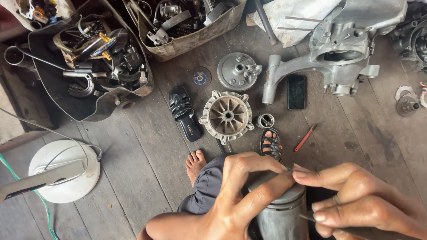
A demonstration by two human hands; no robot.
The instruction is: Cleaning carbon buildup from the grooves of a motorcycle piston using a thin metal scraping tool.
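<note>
My left hand wraps over the top of a grey metal piston held on my lap, fingers curled round its crown. My right hand pinches a thin metal piston ring at the piston's upper edge, thumb and forefinger meeting the left fingertips. On the wooden floor ahead lie a finned round hub, a round metal cover and a small ring-shaped part.
A large aluminium engine casing lies at top right beside a black phone. Tubs of greasy parts stand at top left. A black sandal, a red tool, a white fan base and my bare foot are nearby.
</note>
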